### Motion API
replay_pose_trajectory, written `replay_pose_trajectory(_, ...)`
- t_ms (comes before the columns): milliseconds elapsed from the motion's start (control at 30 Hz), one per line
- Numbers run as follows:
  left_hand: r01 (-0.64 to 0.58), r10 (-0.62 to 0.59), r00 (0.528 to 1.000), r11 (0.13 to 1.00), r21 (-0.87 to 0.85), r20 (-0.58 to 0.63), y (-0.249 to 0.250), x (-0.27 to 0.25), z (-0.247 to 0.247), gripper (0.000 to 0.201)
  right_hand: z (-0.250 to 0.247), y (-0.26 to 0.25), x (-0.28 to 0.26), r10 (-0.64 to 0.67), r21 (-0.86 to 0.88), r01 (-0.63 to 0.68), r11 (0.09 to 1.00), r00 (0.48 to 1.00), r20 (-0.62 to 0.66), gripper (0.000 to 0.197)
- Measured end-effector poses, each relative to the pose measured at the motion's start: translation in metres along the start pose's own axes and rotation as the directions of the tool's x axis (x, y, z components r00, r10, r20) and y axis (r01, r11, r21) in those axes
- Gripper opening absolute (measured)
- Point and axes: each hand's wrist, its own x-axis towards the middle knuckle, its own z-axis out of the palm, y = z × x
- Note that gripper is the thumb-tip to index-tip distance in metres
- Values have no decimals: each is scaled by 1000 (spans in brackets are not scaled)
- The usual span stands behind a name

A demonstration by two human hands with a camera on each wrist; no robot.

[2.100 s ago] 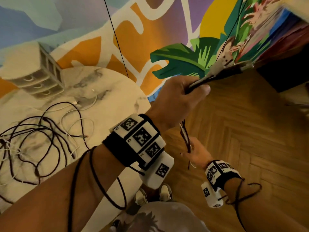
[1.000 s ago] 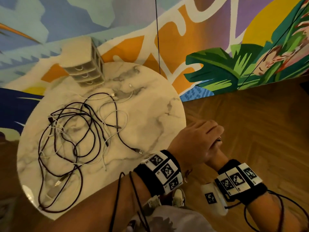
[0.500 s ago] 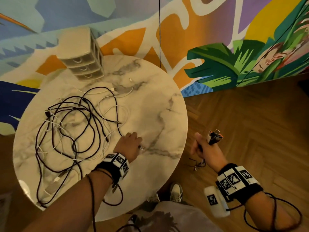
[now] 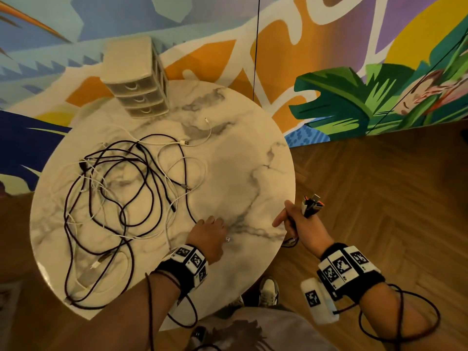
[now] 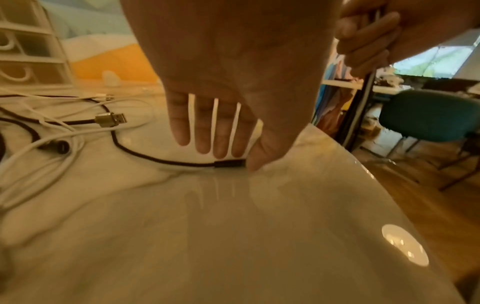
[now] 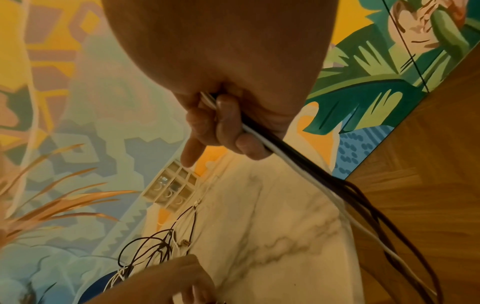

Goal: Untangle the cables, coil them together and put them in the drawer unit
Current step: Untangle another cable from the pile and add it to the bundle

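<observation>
A person stands at a round marble tabletop (image 4: 253, 138), midway through gathering a heap of charging cables. The right hand (image 4: 302, 225) grips a bundle of cable ends (image 4: 312, 205), dark and white strands closed in the curled fingers (image 6: 226, 127) with the index finger pointing free; the gathered plugs stick up beside the tabletop's edge, and the strands trail down toward the wooden floor (image 4: 379, 188). The left hand (image 4: 209, 233) lies low on the tabletop, fingers straight and slightly spread, thumb and fingertips (image 5: 221, 150) coming down on the plug of a dark braided cable (image 5: 228, 164); whether the plug is actually pinched cannot be told.

Most of the work appears to lie ahead. The tangle of dark and white cables (image 4: 114, 193) sprawls across the left half of the tabletop in crossing loops, not yet coiled. The beige drawer unit (image 4: 138, 79) stands at the far edge, well apart from both hands, its three drawers seemingly closed. Judging by the scene, only the collecting of loose ends has begun: the remaining ends must be picked up, the loops freed, everything wound into one coil, a drawer opened and the coil stowed.
</observation>
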Motion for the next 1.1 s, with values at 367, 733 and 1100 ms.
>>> replay_pose_trajectory(367, -122, 21, 941, 952, -280, -336, -4, -14, 7, 16, 15, 6, 3, -2, -36, 4, 999, 999, 43, 54)
replay_pose_trajectory(733, -430, -230, 719, 594, -680, -656, 45, -25, -87, 8, 43, -31, -15, -77, 43, 70, 997, 977, 201, 33)
replay_pose_trajectory(1100, -523, -241, 687, 492, -696, -686, 51, -35, -101, 10, 50, -44, -15, 46, 248, -108, 963, 968, 245, 35)
